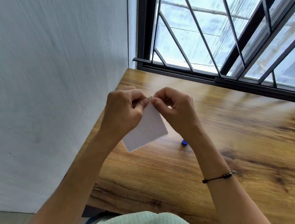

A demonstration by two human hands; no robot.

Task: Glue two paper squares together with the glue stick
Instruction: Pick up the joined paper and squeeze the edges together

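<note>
Now, hands: both raised above the brown wood-grain tabletop [210, 131], fingertips meeting at one spot.
Left hand [123, 110]: pinched shut on the top corner of the white lined paper squares [147, 128].
Right hand [175, 108]: pinching that same corner — a dark beaded bracelet [218, 177] circles its wrist.
Paper: hangs tilted between the wrists, clear of the tabletop; separate sheets cannot be told apart.
Blue-capped glue stick [235, 144]: on the tabletop — mostly hidden behind the right wrist.

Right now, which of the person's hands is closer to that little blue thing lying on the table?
The right hand. The blue object peeks out just beside the right wrist, partly hidden behind it. The left hand is farther away, across the paper both hands pinch at its top corner.
</note>
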